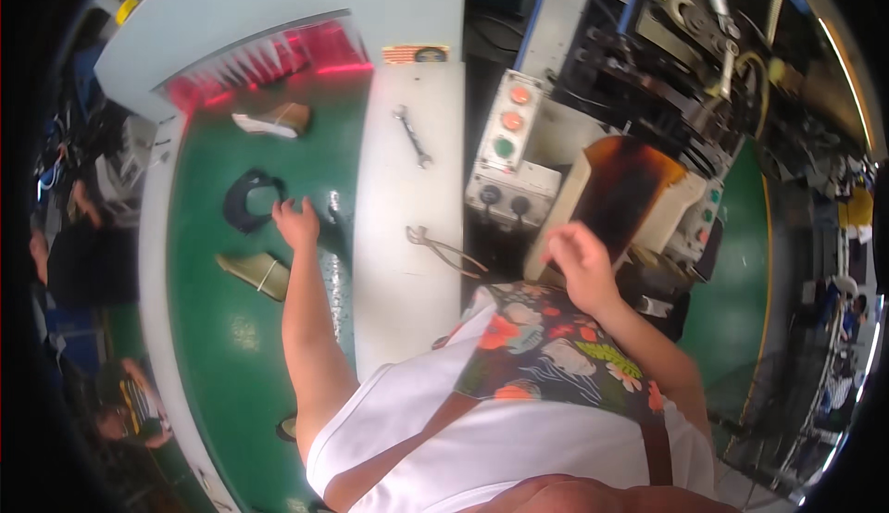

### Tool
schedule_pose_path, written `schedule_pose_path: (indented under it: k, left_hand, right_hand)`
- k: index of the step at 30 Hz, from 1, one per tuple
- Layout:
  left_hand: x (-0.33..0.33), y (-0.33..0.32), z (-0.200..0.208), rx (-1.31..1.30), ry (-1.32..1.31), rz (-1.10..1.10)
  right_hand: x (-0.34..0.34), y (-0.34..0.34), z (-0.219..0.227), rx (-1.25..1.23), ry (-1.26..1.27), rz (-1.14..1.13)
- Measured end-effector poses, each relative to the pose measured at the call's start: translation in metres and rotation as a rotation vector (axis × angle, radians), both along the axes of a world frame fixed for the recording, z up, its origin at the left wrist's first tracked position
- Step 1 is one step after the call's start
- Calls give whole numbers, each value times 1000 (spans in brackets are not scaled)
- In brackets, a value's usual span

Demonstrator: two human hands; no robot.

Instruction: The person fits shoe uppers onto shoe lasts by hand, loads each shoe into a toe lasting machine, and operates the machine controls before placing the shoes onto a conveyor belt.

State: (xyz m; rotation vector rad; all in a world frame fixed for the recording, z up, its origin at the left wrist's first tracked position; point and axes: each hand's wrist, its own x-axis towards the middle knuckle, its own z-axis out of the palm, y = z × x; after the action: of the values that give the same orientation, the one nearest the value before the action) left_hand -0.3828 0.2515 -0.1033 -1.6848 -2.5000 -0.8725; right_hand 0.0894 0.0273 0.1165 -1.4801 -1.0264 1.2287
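Note:
My left hand (298,224) reaches over the green conveyor belt (243,332), fingers spread and holding nothing visible. Just beside its fingertips lies a dark, curved shoe piece (239,202); whether they touch it I cannot tell. A tan and white shoe last (278,121) rests farther up the belt. Nearer to me is an olive shoe last (256,274) with a pale band around it. My right hand (582,258) hovers in front of the machine's amber-brown shield (628,184), its fingers loosely bent and apart, with nothing seen in them.
On the white ledge (403,314) between belt and machine lie a wrench (412,138) and pincers (447,250). A control box (511,124) with orange and green buttons stands right of the ledge. A red-lit tunnel with strip curtain (269,61) spans the belt's far end. People work at left.

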Motion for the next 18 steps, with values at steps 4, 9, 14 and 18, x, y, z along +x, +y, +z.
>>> schedule_pose_path:
  k: [4,9,14,18]
  left_hand:
    - [-50,34,-7,-287,-4,37]
    - [-62,59,-14,-457,-134,8]
    - [19,39,17,30,-320,-76]
    - [93,-9,55,280,-433,-337]
  right_hand:
    - [-2,1,-18,-158,40,175]
    - [-3,14,-21,-212,-1,246]
    - [6,29,-29,-186,-174,275]
    - [-3,54,-40,2,-415,420]
